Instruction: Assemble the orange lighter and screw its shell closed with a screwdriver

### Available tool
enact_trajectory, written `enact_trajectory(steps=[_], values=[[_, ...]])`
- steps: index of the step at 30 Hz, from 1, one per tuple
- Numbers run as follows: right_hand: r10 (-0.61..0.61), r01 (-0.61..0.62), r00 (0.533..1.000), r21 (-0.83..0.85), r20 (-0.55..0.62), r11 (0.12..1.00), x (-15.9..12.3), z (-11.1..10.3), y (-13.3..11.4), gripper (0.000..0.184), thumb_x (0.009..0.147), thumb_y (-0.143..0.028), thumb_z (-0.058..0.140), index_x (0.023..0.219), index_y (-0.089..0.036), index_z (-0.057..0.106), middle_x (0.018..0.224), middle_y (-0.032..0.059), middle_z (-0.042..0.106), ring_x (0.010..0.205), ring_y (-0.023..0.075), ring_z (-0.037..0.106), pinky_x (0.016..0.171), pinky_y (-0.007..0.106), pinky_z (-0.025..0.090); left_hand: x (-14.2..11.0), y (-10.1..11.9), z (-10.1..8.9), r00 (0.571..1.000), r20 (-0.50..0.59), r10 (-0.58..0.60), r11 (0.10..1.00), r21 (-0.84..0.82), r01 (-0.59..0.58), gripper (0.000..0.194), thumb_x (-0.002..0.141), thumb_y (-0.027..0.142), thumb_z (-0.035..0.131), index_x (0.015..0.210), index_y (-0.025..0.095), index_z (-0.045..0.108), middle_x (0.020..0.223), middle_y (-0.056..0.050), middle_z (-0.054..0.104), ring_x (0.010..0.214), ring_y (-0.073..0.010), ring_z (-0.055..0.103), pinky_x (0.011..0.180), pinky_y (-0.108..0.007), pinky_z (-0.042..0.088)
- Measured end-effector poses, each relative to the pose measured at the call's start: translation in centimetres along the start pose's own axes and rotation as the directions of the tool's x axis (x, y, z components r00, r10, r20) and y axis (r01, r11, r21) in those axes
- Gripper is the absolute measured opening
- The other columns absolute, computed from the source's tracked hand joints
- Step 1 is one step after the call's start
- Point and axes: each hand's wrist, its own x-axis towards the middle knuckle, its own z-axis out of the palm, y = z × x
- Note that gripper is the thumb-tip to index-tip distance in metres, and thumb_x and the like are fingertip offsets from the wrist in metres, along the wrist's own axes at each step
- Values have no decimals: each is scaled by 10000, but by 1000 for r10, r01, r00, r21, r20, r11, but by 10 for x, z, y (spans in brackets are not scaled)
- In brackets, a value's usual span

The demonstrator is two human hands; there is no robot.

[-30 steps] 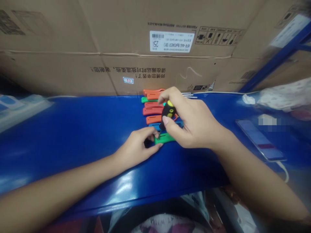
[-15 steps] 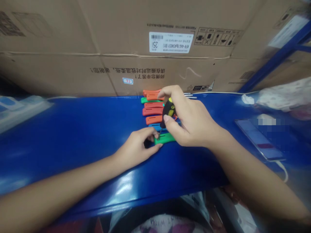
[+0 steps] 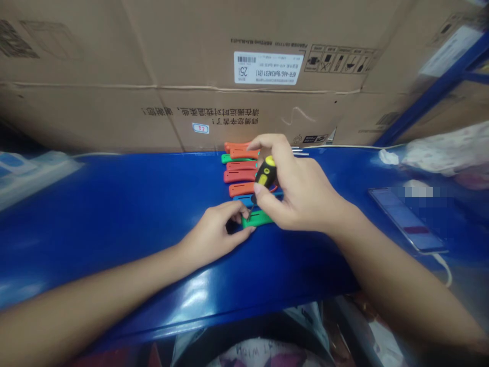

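Note:
My left hand (image 3: 221, 224) pinches the left end of a green plastic handle (image 3: 260, 219) that lies on the blue table. A black and yellow screwdriver (image 3: 266, 172) is in my right hand (image 3: 301, 188), tilted, with its tip down at the left end of the green handle beside my left fingertips. My right hand hides the green handle's right end. Just behind lie a blue handle (image 3: 243, 199), an orange handle (image 3: 241, 189) and a red handle (image 3: 239, 176) in a row, with more orange, red and green ones beyond.
A large cardboard box (image 3: 114, 117) stands along the back edge of the blue table (image 3: 133, 204). To the right lie a phone (image 3: 407, 219) with a white cable (image 3: 445, 267) and a crumpled tissue (image 3: 388, 156). A blue metal post (image 3: 416, 97) rises at the back right.
The screwdriver's handle has turned a little in my right fingers, showing more yellow. My left hand and the green handle stay in place.

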Motion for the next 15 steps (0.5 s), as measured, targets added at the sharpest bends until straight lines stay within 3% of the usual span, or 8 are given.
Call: enact_trajectory(steps=[5, 15], values=[[31, -33, 998, -39, -48, 999, 0, -4, -3, 353, 894, -371, 489, 1184, -173, 527, 903, 35, 709, 694, 178, 640, 613, 281, 408, 0, 0, 0, 1000, 0, -5, 1000, -5, 5, 114, 855, 221, 686, 921, 181, 601, 837, 11, 654, 747, -134, 623, 696, -253, 502], [16, -17, 1000, -14, -24, 1000, 0, -5, -2, 394, 873, -325, 498, 1234, -170, 532, 874, 23, 703, 697, 182, 638, 609, 279, 403, 0, 0, -1, 1000, -3, 0, 1000, 4, 0, 106, 854, 215, 689, 895, 181, 597, 826, 16, 655, 734, -127, 621, 688, -241, 501]])
